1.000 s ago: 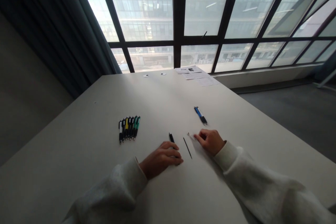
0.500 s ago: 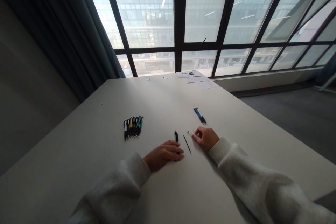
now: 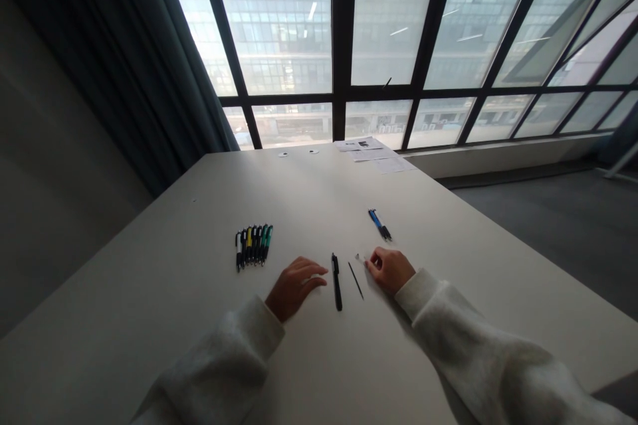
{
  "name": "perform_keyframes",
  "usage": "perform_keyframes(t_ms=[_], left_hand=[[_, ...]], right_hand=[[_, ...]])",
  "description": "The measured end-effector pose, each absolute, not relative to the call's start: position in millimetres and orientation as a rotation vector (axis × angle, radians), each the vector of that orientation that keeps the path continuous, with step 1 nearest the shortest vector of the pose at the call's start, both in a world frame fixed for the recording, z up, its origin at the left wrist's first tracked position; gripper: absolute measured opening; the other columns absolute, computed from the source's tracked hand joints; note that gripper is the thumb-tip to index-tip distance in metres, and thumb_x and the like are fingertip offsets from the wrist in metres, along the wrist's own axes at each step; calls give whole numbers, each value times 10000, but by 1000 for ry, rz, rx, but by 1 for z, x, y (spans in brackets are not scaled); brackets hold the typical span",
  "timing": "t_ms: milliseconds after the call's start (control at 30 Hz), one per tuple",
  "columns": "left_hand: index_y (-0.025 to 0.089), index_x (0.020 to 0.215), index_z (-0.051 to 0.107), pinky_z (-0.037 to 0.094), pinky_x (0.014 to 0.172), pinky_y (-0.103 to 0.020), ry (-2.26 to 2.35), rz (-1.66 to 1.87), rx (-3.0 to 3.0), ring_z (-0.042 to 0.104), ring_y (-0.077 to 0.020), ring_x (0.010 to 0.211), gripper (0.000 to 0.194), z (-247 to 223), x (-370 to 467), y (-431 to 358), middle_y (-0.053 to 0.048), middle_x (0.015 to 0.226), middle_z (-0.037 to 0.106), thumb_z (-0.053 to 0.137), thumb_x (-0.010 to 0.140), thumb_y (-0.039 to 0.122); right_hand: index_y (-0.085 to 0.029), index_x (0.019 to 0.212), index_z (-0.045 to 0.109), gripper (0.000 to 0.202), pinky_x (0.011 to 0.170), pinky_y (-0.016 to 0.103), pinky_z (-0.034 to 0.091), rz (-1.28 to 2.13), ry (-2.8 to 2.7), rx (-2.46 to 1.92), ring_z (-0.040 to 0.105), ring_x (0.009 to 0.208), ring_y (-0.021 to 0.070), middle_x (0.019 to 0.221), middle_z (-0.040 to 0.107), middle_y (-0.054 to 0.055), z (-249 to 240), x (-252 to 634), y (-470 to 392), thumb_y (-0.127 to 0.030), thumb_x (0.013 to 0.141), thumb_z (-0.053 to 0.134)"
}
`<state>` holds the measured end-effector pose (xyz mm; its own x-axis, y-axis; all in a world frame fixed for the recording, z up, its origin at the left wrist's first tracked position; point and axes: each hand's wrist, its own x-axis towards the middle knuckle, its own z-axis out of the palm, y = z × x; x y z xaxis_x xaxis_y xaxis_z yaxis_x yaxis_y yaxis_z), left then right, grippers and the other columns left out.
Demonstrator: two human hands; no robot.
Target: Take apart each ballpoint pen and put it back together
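A black pen (image 3: 337,282) lies on the white table, just right of my left hand (image 3: 298,284), whose fingers are stretched out and hold nothing. A thin dark pen refill (image 3: 355,280) rests between that pen and my right hand (image 3: 389,268). My right hand is closed in a pinch low over the table. A small pale piece (image 3: 359,258) shows at its fingertips; I cannot make out its kind, and part of it is hidden. Beyond my right hand lie a few blue and black pens (image 3: 380,224) side by side.
Several pens (image 3: 254,246) with white, black, yellow and green parts stand in a row at left on the table (image 3: 209,339). Paper sheets (image 3: 373,151) and two small white pieces (image 3: 313,152) lie at the far edge. Behind are windows and a dark curtain (image 3: 164,66).
My left hand has let go of the black pen and moved left and slightly away, its fingers now apart. My right hand remains pinched in nearly the same place. The view has shifted slightly.
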<state>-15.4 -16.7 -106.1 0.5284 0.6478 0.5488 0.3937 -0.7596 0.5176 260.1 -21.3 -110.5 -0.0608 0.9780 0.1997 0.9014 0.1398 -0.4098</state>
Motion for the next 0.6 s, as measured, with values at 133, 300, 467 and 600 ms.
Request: perform_keyframes(t_ms=[133, 300, 467, 600], left_hand=[[170, 918, 731, 555, 760, -307, 938, 1035, 2424, 656, -183, 839, 179, -107, -15, -15, -63, 871, 741, 677, 885, 337], [167, 886, 721, 536, 672, -259, 1023, 988, 2432, 619, -142, 707, 151, -109, -13, -11, -39, 812, 712, 665, 896, 307], [158, 924, 708, 500, 565, -192, 1035, 937, 2517, 578, -89, 579, 134, -109, -12, -12, -14, 765, 673, 620, 924, 259], [158, 938, 698, 506, 589, -195, 947, 874, 2684, 604, -93, 621, 149, -110, -10, -15, -30, 819, 685, 571, 950, 235]], right_hand=[[-175, 707, 657, 176, 589, 266, 410, 220, -2025, -1766, 623, 584, 175, 644, 698, 50, -115, 262, -19, -290, 837, 631], [-179, 656, 620, 272, 570, 258, 396, 151, -2048, -1694, 600, 553, 158, 610, 673, 39, -118, 268, -14, -307, 887, 554], [-169, 712, 608, 218, 545, 242, 386, 25, -2145, -1529, 561, 513, 133, 590, 636, 20, -114, 266, -18, -244, 897, 521], [-161, 854, 650, 211, 581, 249, 397, -88, -2343, -1252, 580, 617, 140, 765, 673, 59, -109, 262, -27, -198, 936, 459]])
